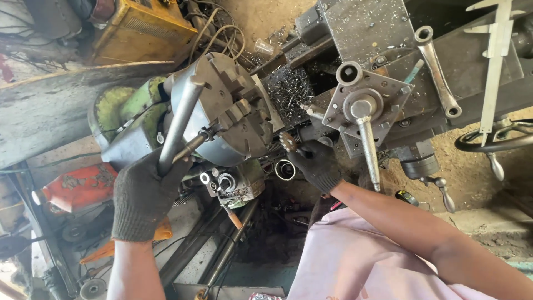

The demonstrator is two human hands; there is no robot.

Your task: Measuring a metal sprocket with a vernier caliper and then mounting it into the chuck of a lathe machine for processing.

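- The left hand (143, 200), in a dark knit glove, is wrapped tight around the lower end of a long grey steel pipe (179, 122); the fingers hide where the pipe ends.
- The pipe runs up across the face of the lathe chuck (227, 108), and beside it a thinner chuck key (194, 143) enters the chuck's rim. How pipe and key join is covered by the glove.
- The right hand (316, 164), also gloved, is closed on a small toothed workpiece (287, 141) that sticks out of the chuck's lower edge. Most of the piece lies under the fingers, so its shape is hard to make out.
- The tool post (363, 100) stands just right of that hand, its handle (370, 155) hanging down over the wrist.
- Metal chips (288, 89) lie heaped in the gap behind the chuck; what is under them cannot be seen.
- A ring spanner (438, 72) and a caliper (493, 66) rest on the carriage, the caliper cut off at the top edge.
- An orange can (78, 186) lies on its side on the floor at left; its contents do not show.
- A yellow box (141, 30) sits at the top, partly out of frame.
- The handwheel (494, 141) is cut off at the right edge.
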